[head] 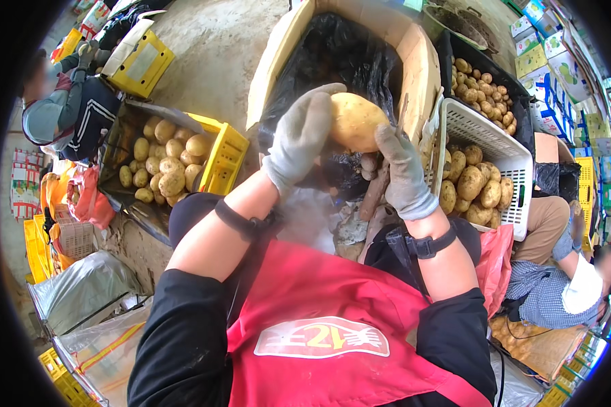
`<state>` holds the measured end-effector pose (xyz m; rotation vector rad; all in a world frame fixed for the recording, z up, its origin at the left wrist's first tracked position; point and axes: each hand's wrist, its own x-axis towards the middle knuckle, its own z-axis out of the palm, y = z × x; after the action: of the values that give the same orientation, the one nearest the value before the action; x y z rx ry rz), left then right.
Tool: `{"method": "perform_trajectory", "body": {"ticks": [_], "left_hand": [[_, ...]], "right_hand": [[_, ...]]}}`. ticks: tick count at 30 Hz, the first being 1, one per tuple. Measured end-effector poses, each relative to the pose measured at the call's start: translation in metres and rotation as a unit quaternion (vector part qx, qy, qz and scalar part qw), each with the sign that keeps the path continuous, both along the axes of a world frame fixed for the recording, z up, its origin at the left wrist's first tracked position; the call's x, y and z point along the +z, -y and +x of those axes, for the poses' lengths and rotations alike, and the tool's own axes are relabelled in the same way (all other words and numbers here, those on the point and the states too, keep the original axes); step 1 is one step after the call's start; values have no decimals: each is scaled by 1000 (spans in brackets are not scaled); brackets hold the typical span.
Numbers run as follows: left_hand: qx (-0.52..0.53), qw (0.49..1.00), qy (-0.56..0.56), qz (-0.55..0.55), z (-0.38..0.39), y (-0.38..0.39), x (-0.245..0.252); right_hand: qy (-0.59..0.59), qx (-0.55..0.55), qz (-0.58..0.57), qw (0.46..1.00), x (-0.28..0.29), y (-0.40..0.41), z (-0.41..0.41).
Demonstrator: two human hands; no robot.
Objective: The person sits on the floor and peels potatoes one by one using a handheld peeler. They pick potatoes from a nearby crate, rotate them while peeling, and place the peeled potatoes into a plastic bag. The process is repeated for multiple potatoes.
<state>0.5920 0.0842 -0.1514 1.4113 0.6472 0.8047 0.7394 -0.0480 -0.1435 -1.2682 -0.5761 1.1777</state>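
A large pale potato (357,122) is held up between my two gloved hands. My left hand (305,132), in a grey work glove, grips its left side, and my right hand (403,170), gloved alike, touches its lower right edge. Beneath them stands a cardboard box (421,56) lined with black plastic film (336,46); a few small potatoes (369,165) show between my hands. To the left, a yellow crate (226,157) with a dark liner holds many potatoes (171,170). On the right, a white plastic crate (522,168) holds large potatoes (469,183).
Behind the white crate is a black crate (445,48) of smaller potatoes (481,94). One person (56,117) sits at the far left beside a yellow box (140,63); another (545,300) sits at the right. A red plastic bag (495,259) lies near my right knee. Printed cartons (555,76) are stacked at the upper right.
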Motion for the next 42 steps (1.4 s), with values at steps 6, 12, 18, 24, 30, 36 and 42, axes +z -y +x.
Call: {"method": "perform_trajectory", "body": {"ticks": [6,12,18,24,30,36,42], "left_hand": [[-68,990,-4,122,-3,8,-26],[-61,987,43,142,-7,-5,-26],[-55,983,-5,175,-9,-18,-19],[-75,995,-26,64,-4,-2,-26],[-164,986,-17,23,-6,-6,-19],[-257,961,-30,-99,-11,-16,25],[-192,981,12,-38,-10,-6,-8]], "right_hand": [[-15,7,1,1000,-6,-2,-1],[-29,43,-10,999,-1,2,-5],[-27,71,6,997,-2,2,-4],[-18,32,31,999,0,-1,-6],[20,35,5,999,4,2,0],[11,36,2,999,8,6,8],[41,51,11,998,14,4,1]]}}
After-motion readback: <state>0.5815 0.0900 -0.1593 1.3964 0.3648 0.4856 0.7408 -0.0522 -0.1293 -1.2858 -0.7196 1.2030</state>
